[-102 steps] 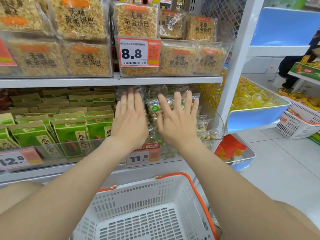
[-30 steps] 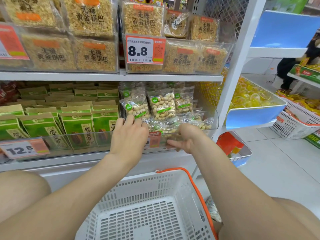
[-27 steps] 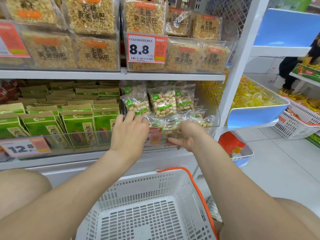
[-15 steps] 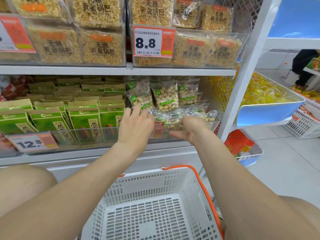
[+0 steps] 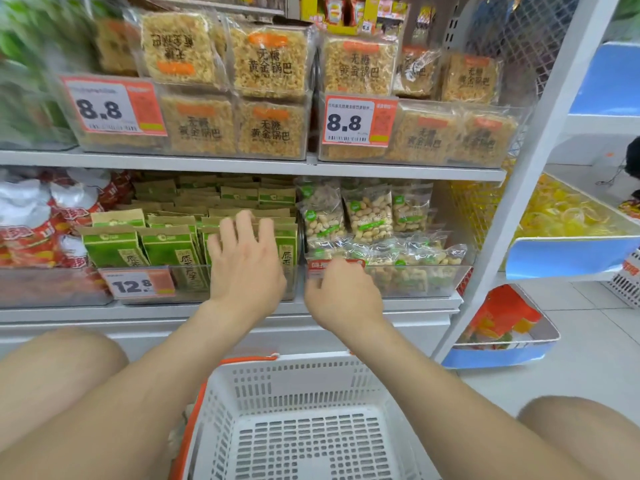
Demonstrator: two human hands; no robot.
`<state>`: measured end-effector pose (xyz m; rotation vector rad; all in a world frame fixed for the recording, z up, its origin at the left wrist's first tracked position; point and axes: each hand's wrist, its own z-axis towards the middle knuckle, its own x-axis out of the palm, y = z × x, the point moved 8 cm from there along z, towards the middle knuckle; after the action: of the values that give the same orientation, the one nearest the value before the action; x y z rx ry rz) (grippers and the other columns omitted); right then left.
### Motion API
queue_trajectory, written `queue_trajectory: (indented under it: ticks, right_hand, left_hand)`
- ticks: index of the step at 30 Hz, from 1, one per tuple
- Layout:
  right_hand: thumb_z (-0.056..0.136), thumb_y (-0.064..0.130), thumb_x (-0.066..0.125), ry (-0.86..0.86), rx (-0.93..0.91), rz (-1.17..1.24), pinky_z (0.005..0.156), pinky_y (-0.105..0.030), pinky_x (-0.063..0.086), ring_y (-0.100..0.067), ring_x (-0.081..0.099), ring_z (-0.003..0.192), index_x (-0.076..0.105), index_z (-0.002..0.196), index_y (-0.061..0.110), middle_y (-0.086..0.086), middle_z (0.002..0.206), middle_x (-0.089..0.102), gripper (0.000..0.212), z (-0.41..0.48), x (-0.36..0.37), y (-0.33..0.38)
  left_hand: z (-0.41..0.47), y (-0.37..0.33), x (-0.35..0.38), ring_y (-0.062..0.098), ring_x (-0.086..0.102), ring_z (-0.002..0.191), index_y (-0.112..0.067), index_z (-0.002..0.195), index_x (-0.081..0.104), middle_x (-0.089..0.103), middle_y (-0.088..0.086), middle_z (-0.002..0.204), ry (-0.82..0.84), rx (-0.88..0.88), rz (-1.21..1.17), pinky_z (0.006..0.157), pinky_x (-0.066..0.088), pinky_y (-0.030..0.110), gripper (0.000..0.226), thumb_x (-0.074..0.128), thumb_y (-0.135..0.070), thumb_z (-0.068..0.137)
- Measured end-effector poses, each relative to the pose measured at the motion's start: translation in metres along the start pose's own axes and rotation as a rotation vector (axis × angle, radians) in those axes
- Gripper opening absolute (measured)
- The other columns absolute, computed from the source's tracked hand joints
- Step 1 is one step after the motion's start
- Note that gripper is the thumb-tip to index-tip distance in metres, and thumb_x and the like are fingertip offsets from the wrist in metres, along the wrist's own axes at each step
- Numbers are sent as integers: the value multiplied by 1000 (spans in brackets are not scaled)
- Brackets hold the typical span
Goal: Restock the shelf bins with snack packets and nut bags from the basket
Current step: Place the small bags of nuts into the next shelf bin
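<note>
Left grip now leftward over green packets, nut bags just right.

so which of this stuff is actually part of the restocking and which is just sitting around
Part of the job:
- basket
- nut bags
- green snack packets
- left hand at the green packets
- right hand at the nut bin's front

Just there:
- rice crust packs on the upper shelf
- 8.8 price tags
- yellow items in the blue-edged bin
- red packets, far left
</note>
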<state>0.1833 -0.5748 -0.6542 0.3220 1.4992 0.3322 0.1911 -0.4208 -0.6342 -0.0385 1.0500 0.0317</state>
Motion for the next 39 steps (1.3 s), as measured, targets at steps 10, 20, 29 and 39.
queue_trajectory:
  ticks: [10, 20, 29, 39]
  right_hand:
    - [96, 12, 58, -233, -635, -57, 127, -48, 22, -36, 19, 156, 37, 156, 5, -20, 166, 27, 65, 23, 27, 94]
    - [106, 51, 27, -247, -574, -280, 121, -51, 28, -37, 48, 134, 32, 159, 11, -16, 145, 55, 67, 77, 58, 117]
    - [101, 46, 43, -244, -475, -308, 122, -53, 25, -35, 45, 137, 46, 149, 16, -11, 143, 56, 56, 76, 49, 123]
    - [105, 49, 30, -305, -482, -270, 123, -56, 20, -39, 40, 141, 36, 156, 20, -15, 152, 47, 60, 69, 67, 135]
  left_hand:
    - [14, 101, 5, 48, 9, 157, 4, 161, 20, 18, 30, 168, 58, -208, 28, 126, 10, 62, 88, 38, -55, 98]
    - [21, 121, 19, 37, 61, 106, -4, 104, 66, 70, 17, 105, 228, 9, 155, 114, 31, 54, 67, 30, -55, 83]
    - [16, 153, -10, 41, 17, 156, -1, 159, 28, 27, 20, 167, 99, -126, -14, 128, 9, 57, 91, 39, -52, 85]
    - [22, 180, 7, 37, 49, 96, -7, 98, 50, 56, 17, 100, 174, -105, 104, 95, 42, 50, 27, 53, -23, 77]
